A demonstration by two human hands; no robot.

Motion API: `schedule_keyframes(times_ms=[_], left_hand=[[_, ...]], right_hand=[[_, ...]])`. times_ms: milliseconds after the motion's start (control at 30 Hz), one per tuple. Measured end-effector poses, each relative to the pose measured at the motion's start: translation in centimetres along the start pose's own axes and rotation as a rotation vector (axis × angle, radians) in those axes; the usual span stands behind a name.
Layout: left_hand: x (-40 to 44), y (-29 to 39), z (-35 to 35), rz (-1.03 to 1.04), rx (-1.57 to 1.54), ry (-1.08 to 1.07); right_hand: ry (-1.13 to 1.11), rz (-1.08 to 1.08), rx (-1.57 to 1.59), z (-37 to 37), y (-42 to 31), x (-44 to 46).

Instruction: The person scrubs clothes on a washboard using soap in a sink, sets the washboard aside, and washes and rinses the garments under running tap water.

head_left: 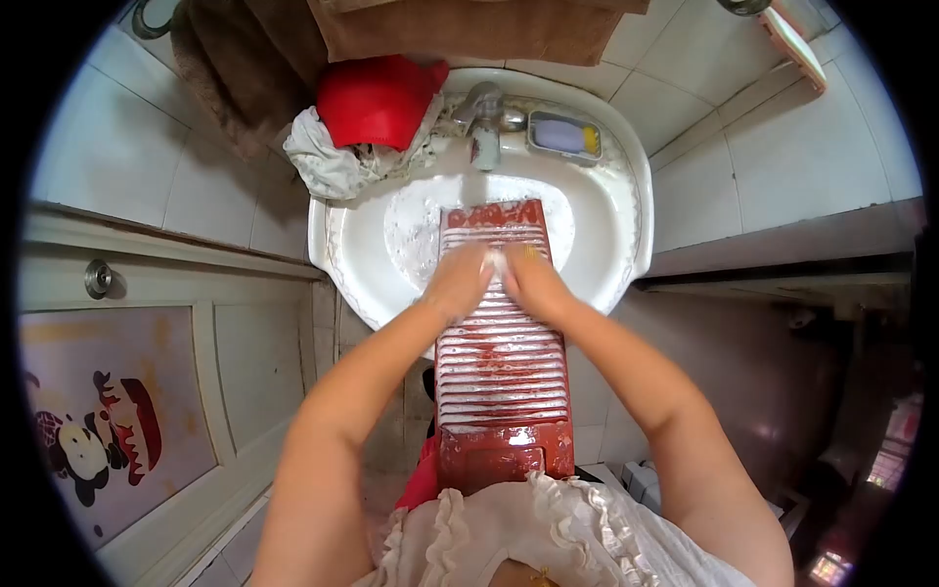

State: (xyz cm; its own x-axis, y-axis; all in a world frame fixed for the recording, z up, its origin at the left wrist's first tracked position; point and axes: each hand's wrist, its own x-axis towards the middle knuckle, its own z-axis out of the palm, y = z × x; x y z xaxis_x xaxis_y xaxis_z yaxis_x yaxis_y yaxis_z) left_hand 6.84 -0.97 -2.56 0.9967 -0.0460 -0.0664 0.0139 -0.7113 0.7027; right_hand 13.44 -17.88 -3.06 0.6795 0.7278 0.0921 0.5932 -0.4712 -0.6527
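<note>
A red ridged washboard (501, 377) leans from my body into the white sink (604, 264), with suds along its ridges. My left hand (457, 281) and my right hand (536, 284) meet over its upper part, fingers closed around something small and white between them. Motion blur and the fingers hide most of it, so I cannot make out what it is. Foamy water lies in the basin beyond the board. The metal faucet (484, 127) stands just behind, above the board's far end.
Red cloth (380, 101) and white cloth (328, 161) lie on the sink's back left rim. A soap dish (564, 137) sits right of the faucet. Brown towels (469, 29) hang behind. A door (259, 372) stands at the left, tiled wall (792, 147) at the right.
</note>
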Motion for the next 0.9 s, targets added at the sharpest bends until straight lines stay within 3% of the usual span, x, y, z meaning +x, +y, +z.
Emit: schedule_keyframes(times_ms=[33, 100, 167, 200, 233, 267, 300, 333, 367, 433, 500, 533, 567, 600, 667, 700, 733, 767, 800, 900], left_hand=[[-1.4, 0.1, -0.1, 0.009, 0.003, 0.007], [-4.6, 0.8, 0.4, 0.242, 0.016, 0.096], [-5.8, 2.9, 0.0, -0.035, -0.324, 0.074], [-5.8, 3.6, 0.7, -0.24, -0.441, 0.169], [-5.4, 4.9, 0.8, -0.232, -0.439, 0.175], [-5.4, 6.4, 0.9, -0.264, -0.729, 0.179], [-5.5, 7.7, 1.0, -0.293, -1.021, 0.177], [-5.3, 8.5, 0.9, -0.274, -1.273, 0.14], [-5.2, 9.0, 0.1, -0.257, -1.27, 0.142], [-5.2, 9.5, -1.9, -0.187, -1.1, 0.06], [-6.3, 9.5, -2.6, -0.225, -1.137, 0.018], [-6.6, 9.5, -3.4, -0.291, -1.23, -0.03], [-6.5, 9.7, -4.7, -0.35, -1.317, -0.076], [-6.4, 9.9, -6.1, -0.428, -1.345, -0.102], [-6.1, 8.0, -8.7, -0.344, -1.372, -0.404], [-6.0, 8.0, -9.9, -0.286, -1.351, -0.55], [-6.0, 8.4, -10.7, -0.28, -1.352, -0.551], [-6.2, 9.0, -11.6, -0.218, -1.225, -0.69], [-6.4, 9.6, -12.5, -0.157, -1.091, -0.823], [-6.4, 11.8, -15.1, -0.146, -0.937, -0.857]], right_hand=[[-0.037, -0.065, 0.056, -1.0, -1.4, -1.5], [-0.015, -0.119, -0.018, -1.9, -3.9, -3.5], [-0.007, -0.115, -0.048, -1.7, -4.0, -3.5], [0.09, 0.267, 0.35, -1.4, -4.3, -3.0], [0.176, 0.651, 0.75, -1.2, -4.8, -2.7], [0.269, 0.665, 0.943, -1.6, -6.5, -2.6], [0.271, 0.663, 0.939, -2.1, -8.4, -2.9], [0.325, 0.625, 1.243, -3.1, -11.0, -3.0], [0.377, 0.563, 1.546, -3.8, -12.5, -3.2], [0.32, 0.496, 1.6, -4.8, -12.7, -3.9], [0.111, 0.377, 1.213, -6.3, -13.3, -4.9], [-0.076, 0.324, 0.858, -8.4, -14.0, -4.9], [-0.066, 0.312, 0.851, -9.9, -14.3, -4.8], [-0.042, 0.074, 0.414, -11.1, -14.8, -4.7], [-0.071, -0.29, -0.4, -14.7, -17.6, -4.2], [-0.068, -0.29, -0.408, -15.8, -18.2, -3.7], [-0.159, -0.519, -0.567, -16.7, -18.5, -3.1], [-0.251, -0.744, -0.722, -17.2, -18.6, -2.6], [-0.215, -0.861, -0.673, -16.8, -18.3, -1.9], [-0.195, -0.975, -0.636, -16.6, -19.3, -0.1]])
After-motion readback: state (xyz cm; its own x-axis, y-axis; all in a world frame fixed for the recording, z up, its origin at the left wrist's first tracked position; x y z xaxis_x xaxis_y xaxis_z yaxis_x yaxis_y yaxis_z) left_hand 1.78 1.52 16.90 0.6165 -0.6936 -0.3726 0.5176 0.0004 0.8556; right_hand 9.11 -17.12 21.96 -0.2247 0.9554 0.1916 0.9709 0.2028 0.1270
